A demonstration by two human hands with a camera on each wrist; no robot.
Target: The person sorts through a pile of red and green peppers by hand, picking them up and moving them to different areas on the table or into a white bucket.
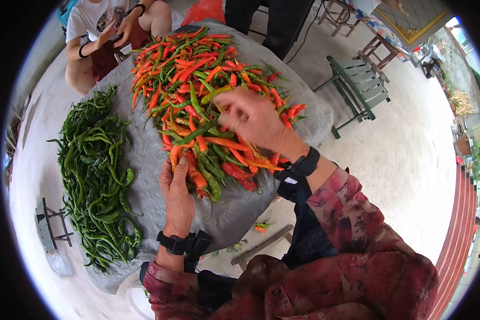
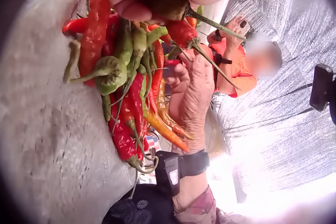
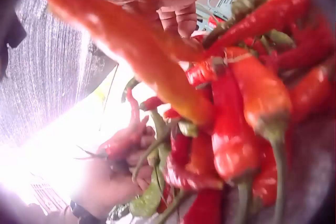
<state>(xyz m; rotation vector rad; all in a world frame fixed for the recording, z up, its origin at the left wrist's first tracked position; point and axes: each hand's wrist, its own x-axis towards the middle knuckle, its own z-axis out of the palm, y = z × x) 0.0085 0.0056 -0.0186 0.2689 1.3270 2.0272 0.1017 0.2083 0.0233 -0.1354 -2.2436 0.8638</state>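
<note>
My left hand (image 1: 177,200) is at the near edge of a heap of red, orange and green chili peppers (image 1: 208,69). In the left wrist view its fingers grip a dark-stemmed chili pepper (image 2: 170,6), and a red chili pepper (image 2: 182,33) hangs just below. My right hand (image 1: 253,120), blurred, is over the heap's right side, its fingers loosely bent among the chili peppers. The right wrist view shows its fingertips (image 3: 185,22) beyond a long orange chili pepper (image 3: 142,56) close to the camera.
A pile of green chili peppers (image 1: 98,176) lies left on the grey sheet (image 1: 149,176) covering the table. Another person (image 1: 109,37) sits across at the far left. A green folding chair (image 1: 354,88) stands to the right, and a wooden stool (image 1: 264,245) is below the near edge.
</note>
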